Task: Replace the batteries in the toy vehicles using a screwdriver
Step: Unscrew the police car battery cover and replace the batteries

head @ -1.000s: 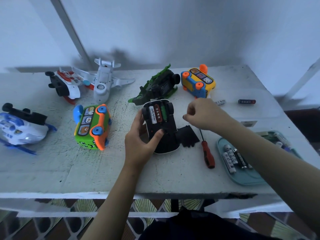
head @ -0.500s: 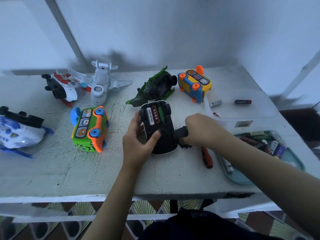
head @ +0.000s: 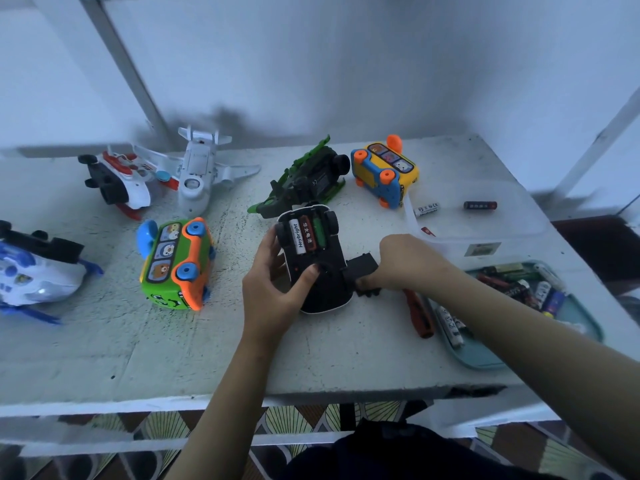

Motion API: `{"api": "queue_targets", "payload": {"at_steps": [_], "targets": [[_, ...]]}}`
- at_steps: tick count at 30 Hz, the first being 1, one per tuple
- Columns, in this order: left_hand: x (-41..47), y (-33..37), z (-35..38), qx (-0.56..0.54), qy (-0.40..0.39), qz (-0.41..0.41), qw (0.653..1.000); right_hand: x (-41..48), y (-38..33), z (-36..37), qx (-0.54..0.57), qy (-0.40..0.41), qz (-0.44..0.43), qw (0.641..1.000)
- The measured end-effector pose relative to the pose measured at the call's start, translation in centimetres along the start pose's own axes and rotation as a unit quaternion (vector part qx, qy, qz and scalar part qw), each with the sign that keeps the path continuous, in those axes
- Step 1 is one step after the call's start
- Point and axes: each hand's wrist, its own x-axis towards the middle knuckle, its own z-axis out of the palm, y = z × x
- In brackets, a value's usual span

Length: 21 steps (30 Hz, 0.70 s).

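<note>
A black toy car (head: 313, 261) lies upside down at the table's middle, its battery bay open with three batteries (head: 307, 233) inside. My left hand (head: 273, 282) grips the car from the left, thumb across its underside. My right hand (head: 401, 263) pinches the black battery cover (head: 360, 268) just right of the car. The red-handled screwdriver (head: 420, 315) lies on the table under my right forearm, partly hidden.
A teal tray (head: 485, 351) of loose batteries sits at the right, a clear box (head: 485, 233) behind it. Behind the car lie a green toy (head: 304, 181), a yellow bus (head: 384, 174), a white plane (head: 199, 171) and a red-white plane (head: 117, 178). A green-orange bus (head: 175, 263) and a blue helicopter (head: 31, 271) lie left.
My right hand came down from above the car to the black cover and took hold of it. My left hand kept its grip on the car.
</note>
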Motion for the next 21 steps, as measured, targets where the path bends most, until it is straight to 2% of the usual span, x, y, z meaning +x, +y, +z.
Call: {"api": "queue_targets", "payload": {"at_steps": [4, 8, 12, 18, 21], "targets": [[0.0, 0.1, 0.0, -0.006, 0.000, 0.000, 1.000, 0.0, -0.1, -0.3, 0.029, -0.017, 0.002, 0.999], [0.0, 0.2, 0.0, -0.006, 0.004, 0.000, 1.000, 0.2, -0.4, -0.1, 0.166, 0.027, -0.035, 0.985], [0.0, 0.5, 0.1, -0.005, 0.005, -0.003, 1.000, 0.3, -0.8, -0.3, 0.379, 0.065, -0.033, 0.922], [0.0, 0.1, 0.0, 0.009, 0.007, -0.004, 1.000, -0.7, -2.3, -2.4, 0.565, 0.077, -0.066, 0.819], [0.0, 0.0, 0.0, 0.010, 0.008, -0.001, 1.000, -0.8, -2.8, -2.5, 0.553, 0.094, -0.083, 0.824]]}}
